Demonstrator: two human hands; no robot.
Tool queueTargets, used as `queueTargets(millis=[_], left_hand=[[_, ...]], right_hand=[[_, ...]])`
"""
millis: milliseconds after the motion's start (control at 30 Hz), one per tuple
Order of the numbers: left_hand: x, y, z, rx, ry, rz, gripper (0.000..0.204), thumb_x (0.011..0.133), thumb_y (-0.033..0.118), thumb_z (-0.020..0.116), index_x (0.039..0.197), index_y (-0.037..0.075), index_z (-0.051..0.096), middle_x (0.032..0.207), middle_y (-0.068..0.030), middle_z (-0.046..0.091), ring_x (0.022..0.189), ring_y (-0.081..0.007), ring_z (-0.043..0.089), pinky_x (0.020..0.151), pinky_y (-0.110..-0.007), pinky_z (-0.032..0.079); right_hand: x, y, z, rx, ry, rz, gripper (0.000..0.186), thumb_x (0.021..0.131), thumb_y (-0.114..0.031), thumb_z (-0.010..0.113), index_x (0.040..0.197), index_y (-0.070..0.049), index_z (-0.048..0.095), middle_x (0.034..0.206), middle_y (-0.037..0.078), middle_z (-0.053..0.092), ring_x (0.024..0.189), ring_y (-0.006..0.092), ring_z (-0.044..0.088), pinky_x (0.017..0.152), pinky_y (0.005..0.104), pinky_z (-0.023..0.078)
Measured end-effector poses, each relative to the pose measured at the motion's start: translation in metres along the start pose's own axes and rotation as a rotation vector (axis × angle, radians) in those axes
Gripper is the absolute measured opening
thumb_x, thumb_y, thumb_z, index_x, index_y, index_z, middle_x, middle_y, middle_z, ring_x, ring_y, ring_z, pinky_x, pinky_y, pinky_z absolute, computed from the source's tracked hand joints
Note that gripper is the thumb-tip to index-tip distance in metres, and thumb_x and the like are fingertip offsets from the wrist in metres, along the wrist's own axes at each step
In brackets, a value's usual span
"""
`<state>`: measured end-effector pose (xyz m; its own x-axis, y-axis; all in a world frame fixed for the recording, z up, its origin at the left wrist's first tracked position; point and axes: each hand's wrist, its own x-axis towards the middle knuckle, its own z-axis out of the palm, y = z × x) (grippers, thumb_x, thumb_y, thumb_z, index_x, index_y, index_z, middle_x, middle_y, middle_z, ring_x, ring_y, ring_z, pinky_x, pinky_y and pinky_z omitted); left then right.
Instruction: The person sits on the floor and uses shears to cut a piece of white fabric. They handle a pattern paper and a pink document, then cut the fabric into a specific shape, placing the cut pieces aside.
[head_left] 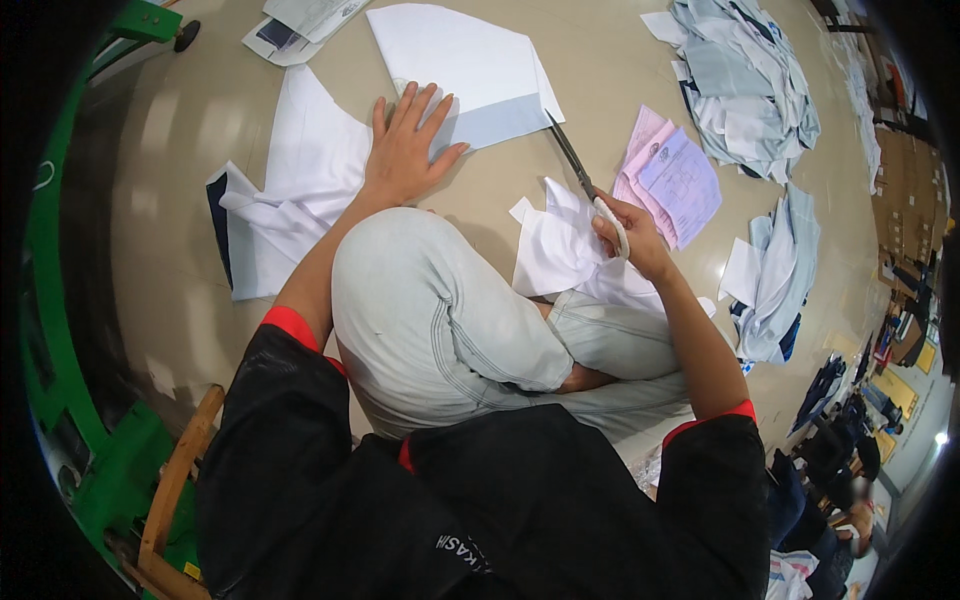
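Observation:
My right hand (632, 235) grips a pair of scissors (575, 155) by white-wrapped handles. The dark blades point away from me, their tips at the right corner of a white fabric piece (450, 60) with a light blue band (490, 122) along its near edge. My left hand (412, 145) lies flat, fingers spread, at the left end of that band. Left of my left forearm a white cloth with a dark edge (300, 170) lies on the floor. Crumpled white cloth (560, 240) sits between my legs and my right hand.
Pink and lilac paper sheets (680, 185) lie right of the scissors. Beyond them is a heap of pale fabric pieces (745, 90), with a smaller pile (775, 275) nearer. A green metal frame (50, 260) stands at left. Another person (855, 515) is far right.

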<state>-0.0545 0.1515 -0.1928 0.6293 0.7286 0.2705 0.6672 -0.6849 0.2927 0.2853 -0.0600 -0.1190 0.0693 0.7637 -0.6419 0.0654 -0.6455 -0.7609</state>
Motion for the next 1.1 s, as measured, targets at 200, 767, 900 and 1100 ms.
queueTargets(millis=[200,767,900,1100], left_hand=[[0.0007,0.0012,-0.0011,-0.012,-0.016,-0.013,0.069,0.1,0.053,0.064,0.155,0.014,0.053,0.164,-0.0124,0.044,0.156,-0.034,0.032,0.122,-0.068,0.018],[0.0017,0.0035,-0.0023,0.072,-0.064,-0.052,0.069,0.1,0.058,0.06,0.153,0.015,0.055,0.164,-0.0101,0.046,0.156,-0.0307,0.033,0.12,-0.067,0.023],[0.002,0.0036,-0.002,0.035,-0.054,-0.055,0.067,0.099,0.054,0.065,0.152,0.014,0.056,0.163,-0.0113,0.046,0.156,-0.0317,0.034,0.12,-0.068,0.021],[-0.0002,0.0032,-0.0012,0.017,-0.036,-0.051,0.067,0.099,0.054,0.065,0.153,0.015,0.056,0.163,-0.0107,0.046,0.156,-0.0316,0.033,0.119,-0.068,0.021]], right_hand=[[0.0033,-0.0012,0.0021,-0.063,0.037,-0.012,0.072,0.093,-0.032,0.084,0.154,-0.006,0.056,0.087,-0.005,0.058,0.068,0.0046,0.049,0.058,0.0228,0.043],[0.0088,0.0079,0.0058,-0.076,0.069,-0.084,0.071,0.092,-0.027,0.085,0.152,-0.002,0.057,0.086,-0.004,0.06,0.066,0.004,0.048,0.056,0.0219,0.04],[0.0089,0.0074,0.004,-0.101,0.056,-0.059,0.071,0.095,-0.027,0.083,0.154,0.0,0.054,0.083,-0.005,0.058,0.063,0.0035,0.047,0.054,0.0217,0.04],[0.0102,0.004,0.0061,-0.022,0.031,-0.072,0.068,0.1,-0.029,0.078,0.154,0.002,0.052,0.082,-0.004,0.057,0.061,0.0037,0.048,0.055,0.0221,0.041]])
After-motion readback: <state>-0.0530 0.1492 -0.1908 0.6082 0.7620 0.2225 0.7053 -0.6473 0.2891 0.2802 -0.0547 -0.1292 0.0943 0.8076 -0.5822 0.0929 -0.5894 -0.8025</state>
